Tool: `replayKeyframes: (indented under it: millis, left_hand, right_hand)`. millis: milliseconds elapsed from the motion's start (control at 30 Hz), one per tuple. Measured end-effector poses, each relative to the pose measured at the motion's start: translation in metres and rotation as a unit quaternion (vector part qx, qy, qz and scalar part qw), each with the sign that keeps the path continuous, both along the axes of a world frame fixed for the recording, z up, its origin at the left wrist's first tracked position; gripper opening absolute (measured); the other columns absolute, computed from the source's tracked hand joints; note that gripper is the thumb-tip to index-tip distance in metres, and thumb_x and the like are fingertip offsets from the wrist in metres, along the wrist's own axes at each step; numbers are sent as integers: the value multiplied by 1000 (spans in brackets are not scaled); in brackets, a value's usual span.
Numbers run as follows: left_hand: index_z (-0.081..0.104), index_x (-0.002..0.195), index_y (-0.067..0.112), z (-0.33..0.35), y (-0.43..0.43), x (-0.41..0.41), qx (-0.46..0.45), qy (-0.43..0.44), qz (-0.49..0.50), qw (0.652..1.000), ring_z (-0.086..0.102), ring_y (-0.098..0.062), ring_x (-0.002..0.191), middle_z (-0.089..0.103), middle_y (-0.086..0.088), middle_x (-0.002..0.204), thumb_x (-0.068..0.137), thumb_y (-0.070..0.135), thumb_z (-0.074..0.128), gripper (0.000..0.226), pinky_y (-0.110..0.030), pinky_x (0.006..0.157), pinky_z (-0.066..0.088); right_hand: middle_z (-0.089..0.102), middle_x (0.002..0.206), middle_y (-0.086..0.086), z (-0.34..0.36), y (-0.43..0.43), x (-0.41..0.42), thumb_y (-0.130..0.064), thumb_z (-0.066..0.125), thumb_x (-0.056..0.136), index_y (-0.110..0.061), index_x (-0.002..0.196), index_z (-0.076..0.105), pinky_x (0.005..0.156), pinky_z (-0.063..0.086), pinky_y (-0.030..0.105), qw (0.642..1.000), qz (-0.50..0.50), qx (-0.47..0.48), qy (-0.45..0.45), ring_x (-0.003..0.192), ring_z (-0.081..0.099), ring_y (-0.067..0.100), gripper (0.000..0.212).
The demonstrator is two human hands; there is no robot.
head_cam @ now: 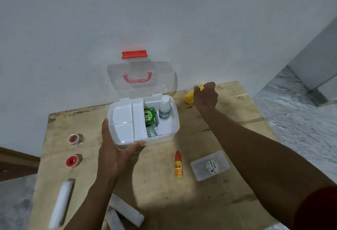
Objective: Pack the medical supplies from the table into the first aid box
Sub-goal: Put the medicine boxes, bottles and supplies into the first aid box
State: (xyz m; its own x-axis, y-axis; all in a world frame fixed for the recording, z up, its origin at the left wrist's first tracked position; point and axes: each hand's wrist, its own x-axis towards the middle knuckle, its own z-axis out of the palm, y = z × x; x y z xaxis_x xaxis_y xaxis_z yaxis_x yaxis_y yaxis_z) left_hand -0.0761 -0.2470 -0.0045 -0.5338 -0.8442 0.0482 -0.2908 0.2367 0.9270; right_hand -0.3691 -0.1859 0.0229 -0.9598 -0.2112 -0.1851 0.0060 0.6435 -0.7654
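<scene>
White gauze rolls (pixel 125 209) lie at the wooden table's (pixel 160 184) near edge. Mid-table, a small orange dropper bottle (pixel 178 164) points its cap toward the far edge. The left hand (pixel 116 147) grips the near-left corner of the open white plastic first aid box (pixel 164 138). By the far edge, the right hand (pixel 206 94) clasps a yellow rounded object (pixel 188 97), slanting far-right.

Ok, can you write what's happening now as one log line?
left hand: holds first aid box | right hand: grips yellow item | lid: open | inside: green packet, white bottle

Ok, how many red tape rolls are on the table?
2, both left of the white plastic box: one round red tape roll beside it, the second nearer you.
</scene>
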Motion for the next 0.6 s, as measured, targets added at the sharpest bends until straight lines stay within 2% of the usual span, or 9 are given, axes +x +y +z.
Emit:
replayKeyframes:
  millis: [100, 167, 233, 333, 400, 467, 600]
  left_hand:
    - [18, 141, 43, -5, -2, 0, 8, -16, 6, 1000, 40, 33, 102, 34, 60, 109, 57, 50, 81, 105, -10, 73, 39]
    - [20, 145, 38, -7, -2, 0, 8, -23, 11, 1000, 43, 29, 104, 37, 55, 113, 57, 49, 81, 107, -11, 74, 39]
    - [21, 147, 35, -7, -2, -1, 11, -28, 22, 999, 49, 14, 104, 41, 42, 120, 55, 51, 81, 111, -14, 78, 41]
    - [20, 149, 35, -7, -2, -1, 18, -39, 28, 999, 47, -3, 113, 45, 18, 133, 52, 56, 83, 118, -22, 84, 45]
    - [20, 149, 35, -7, -2, 0, 23, -39, 28, 999, 48, -1, 113, 45, 16, 134, 50, 61, 82, 120, -24, 85, 47]
    - [19, 149, 35, -6, -2, -1, 25, -36, 28, 999, 49, 8, 108, 45, 19, 132, 48, 65, 78, 121, -20, 84, 46]
    - [19, 150, 33, -6, -1, -1, 23, -35, 29, 999, 44, 22, 107, 44, 27, 126, 55, 53, 83, 117, -15, 82, 43]
  right_hand:
    - [59, 125, 19, -7, -10, -16, -28, 55, 96, -5, 129, 40, 89, 44, 37, 998, -23, 40, -36, 116, 57, 38, 43]
    - [59, 125, 19, -12, -17, -25, -27, 56, 96, -5, 130, 38, 85, 45, 38, 997, -32, 51, -52, 114, 59, 38, 44]
    - [58, 126, 19, -15, -23, -32, -27, 58, 94, -7, 130, 37, 82, 45, 37, 995, -33, 61, -66, 114, 59, 37, 46]
    - [55, 129, 19, -18, -31, -38, -26, 63, 91, -7, 133, 35, 81, 44, 36, 992, -36, 90, -85, 116, 58, 36, 54]
    - [55, 129, 19, -20, -35, -41, -24, 64, 91, -7, 135, 33, 80, 45, 37, 990, -38, 104, -92, 116, 58, 35, 56]
    - [57, 127, 19, -22, -36, -42, -24, 62, 91, -6, 135, 33, 75, 42, 35, 989, -33, 112, -86, 114, 59, 34, 55]
    - [58, 125, 18, -22, -37, -44, -22, 63, 90, -6, 135, 34, 78, 44, 34, 991, -33, 91, -91, 114, 59, 34, 56]
